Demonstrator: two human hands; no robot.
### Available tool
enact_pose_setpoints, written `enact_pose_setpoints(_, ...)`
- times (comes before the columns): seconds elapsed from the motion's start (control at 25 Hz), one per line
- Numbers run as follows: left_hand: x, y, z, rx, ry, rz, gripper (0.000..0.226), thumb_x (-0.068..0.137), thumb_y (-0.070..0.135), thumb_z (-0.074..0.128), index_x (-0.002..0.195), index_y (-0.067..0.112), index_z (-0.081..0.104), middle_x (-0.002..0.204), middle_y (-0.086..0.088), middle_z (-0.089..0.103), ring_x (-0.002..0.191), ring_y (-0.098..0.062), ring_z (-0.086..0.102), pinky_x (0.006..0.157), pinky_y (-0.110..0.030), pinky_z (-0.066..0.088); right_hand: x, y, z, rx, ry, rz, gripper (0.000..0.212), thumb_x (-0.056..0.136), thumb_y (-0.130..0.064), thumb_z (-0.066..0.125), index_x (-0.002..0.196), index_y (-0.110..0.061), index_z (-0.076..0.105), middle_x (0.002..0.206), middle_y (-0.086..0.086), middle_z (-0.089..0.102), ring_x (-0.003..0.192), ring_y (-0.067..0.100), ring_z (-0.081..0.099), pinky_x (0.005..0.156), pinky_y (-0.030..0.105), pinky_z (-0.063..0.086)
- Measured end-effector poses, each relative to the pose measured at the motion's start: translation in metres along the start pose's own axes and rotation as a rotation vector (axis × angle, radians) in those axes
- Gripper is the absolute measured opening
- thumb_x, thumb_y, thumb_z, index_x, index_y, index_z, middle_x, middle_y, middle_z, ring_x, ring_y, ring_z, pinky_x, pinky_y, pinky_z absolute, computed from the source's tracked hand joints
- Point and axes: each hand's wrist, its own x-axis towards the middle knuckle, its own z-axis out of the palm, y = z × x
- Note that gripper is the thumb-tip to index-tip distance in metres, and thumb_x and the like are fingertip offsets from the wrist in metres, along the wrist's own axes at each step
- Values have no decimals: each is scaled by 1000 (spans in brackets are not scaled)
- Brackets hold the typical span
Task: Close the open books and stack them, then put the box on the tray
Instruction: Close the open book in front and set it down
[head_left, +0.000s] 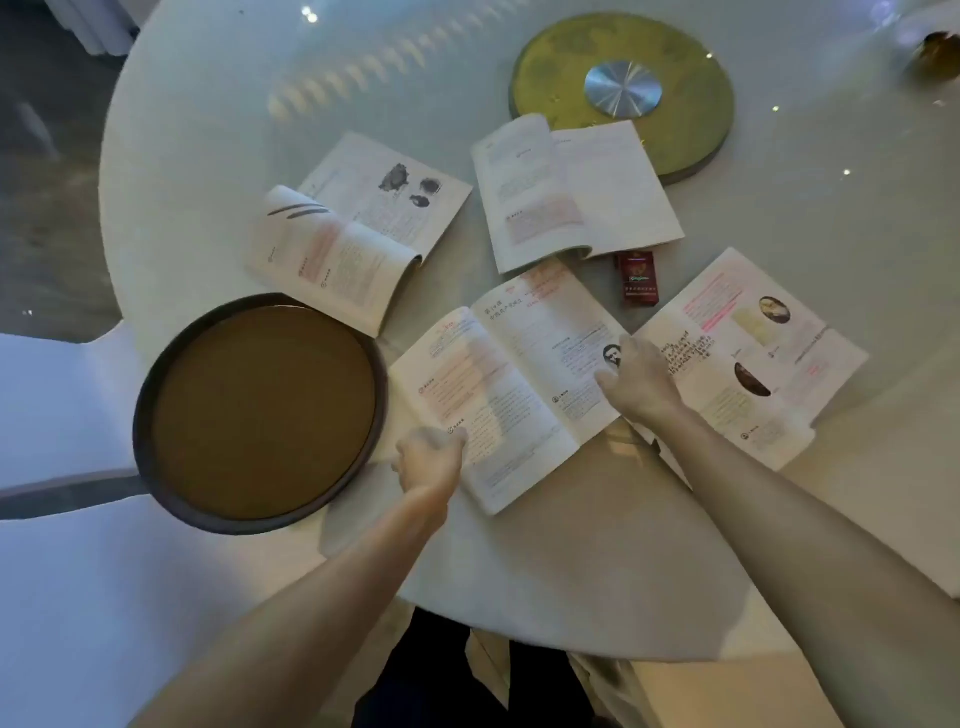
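Several open books lie on the white round table (571, 545). The nearest open book (509, 379) lies in front of me. My left hand (428, 460) is curled at its lower left page edge. My right hand (636, 376) rests on its right page edge, fingers on the paper. Another open book (753, 353) lies to the right, partly under my right wrist. Two more lie farther back: one at back left (353, 234), one at back centre (571, 192). A small red box (638, 279) lies between the books. A round brown tray (260, 410) sits at the left.
A gold turntable disc (675, 130) with a silver hub sits at the back of the table. A white-covered chair (57, 467) stands at the left, next to the tray. The table's near edge runs just in front of my legs.
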Motion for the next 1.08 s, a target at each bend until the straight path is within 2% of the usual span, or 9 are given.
enact_pose_setpoints(0.12, -1, -3, 4, -86, -7, -160, 81, 82, 46, 73, 142, 5, 38, 145, -17, 35, 118, -36, 50, 95, -42, 47, 10, 14, 0, 89, 12, 118, 57, 97, -35, 61, 143, -4, 49, 148, 20, 47, 134, 39, 48, 108, 50, 46)
enact_pose_setpoints(0.24, 7, 2, 4, -268, -60, -210, 59, 85, 37, 72, 134, 9, 55, 140, -18, 53, 116, -34, 57, 98, -47, 51, 15, 21, 1, 79, 6, 161, 61, 96, -42, 59, 143, -4, 48, 152, 16, 42, 135, 41, 47, 105, 50, 44)
enact_pose_setpoints(0.4, -1, 11, 5, -429, -149, -268, 36, 87, 33, 72, 118, 17, 63, 100, 3, 69, 89, -18, 65, 63, -31, 47, 13, 23, 4, 50, -3, 212, 71, 91, -50, 59, 146, -7, 45, 155, 19, 38, 144, 42, 32, 110, 54, 39)
enact_pose_setpoints(0.48, -3, 12, 7, -466, -181, -286, 36, 87, 31, 72, 119, 16, 63, 101, 1, 70, 95, -20, 66, 72, -34, 52, 9, 25, 8, 127, -5, 236, 71, 88, -51, 62, 142, -8, 46, 152, 22, 37, 142, 42, 34, 109, 54, 40)
enact_pose_setpoints(0.56, -2, 15, 7, -534, -226, -311, 41, 86, 28, 72, 123, 14, 63, 113, -6, 73, 106, -26, 68, 95, -44, 54, 5, 29, 8, 188, -2, 246, 70, 85, -55, 65, 135, -8, 50, 145, 19, 44, 134, 40, 43, 103, 52, 44)
enact_pose_setpoints(0.68, -4, 17, 5, -589, -277, -311, 45, 83, 33, 75, 123, 16, 63, 115, -9, 73, 105, -29, 69, 98, -48, 54, -4, 33, 5, 352, -4, 266, 53, 81, -60, 69, 105, -14, 56, 111, 7, 62, 101, 27, 59, 75, 42, 46)
enact_pose_setpoints(0.8, -6, 24, 3, -638, -292, -294, 46, 82, 35, 76, 122, 18, 62, 114, -8, 74, 103, -30, 70, 95, -54, 55, -16, 38, 5, 389, -55, 240, 31, 83, -52, 70, 84, -22, 61, 90, -1, 70, 84, 20, 64, 64, 37, 44)
enact_pose_setpoints(0.92, -7, 29, 0, -578, -260, -162, 44, 84, 31, 78, 122, 13, 65, 109, -5, 76, 97, -25, 73, 83, -43, 60, -29, 39, 14, 489, -113, 206, 22, 86, -31, 68, 107, -24, 69, 102, -2, 77, 90, 16, 69, 66, 33, 51)
enact_pose_setpoints(1.08, -15, 54, -5, -452, -225, 157, 30, 87, 22, 77, 114, 12, 71, 97, 1, 79, 80, -14, 76, 60, -24, 59, -46, 41, 26, 617, -99, 219, 25, 95, -17, 64, 120, -16, 64, 109, 4, 73, 96, 26, 73, 74, 46, 62)
